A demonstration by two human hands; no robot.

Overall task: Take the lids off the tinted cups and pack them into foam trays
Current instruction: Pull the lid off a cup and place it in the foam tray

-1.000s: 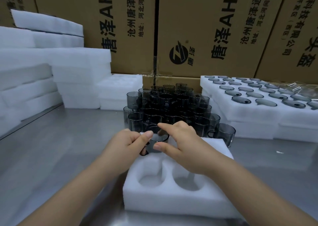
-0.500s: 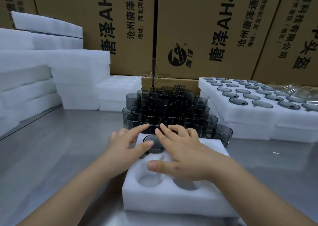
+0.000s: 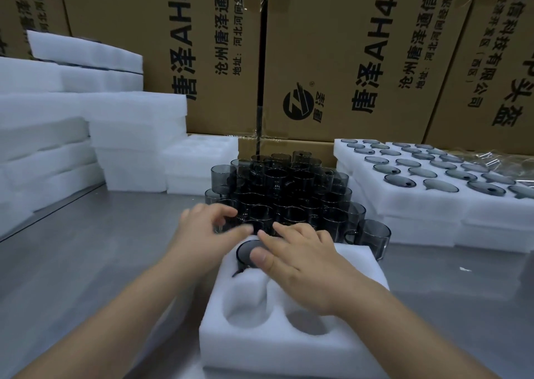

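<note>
A white foam tray [image 3: 291, 347] with round pockets lies in front of me on the steel table. One tinted cup [image 3: 245, 253] sits sunk in its far left pocket, handle toward me. My right hand [image 3: 300, 266] lies flat over the tray, thumb pressing on the cup's top. My left hand [image 3: 206, 228] is blurred, fingers spread and relaxed, hovering just left of the cup near the front of a stacked pile of dark tinted cups [image 3: 286, 193]. Two near pockets of the tray are bare.
Foam trays [image 3: 427, 202] at the right hold several grey lids [image 3: 440, 186]. Stacks of white foam [image 3: 95, 136] stand at the left and back. Cardboard boxes [image 3: 346, 55] wall off the rear. A lone cup [image 3: 372, 241] stands right of the tray.
The cup went from held above the tray down into its pocket. My left hand let go and moved away toward the cup pile; my right thumb now presses the cup.
</note>
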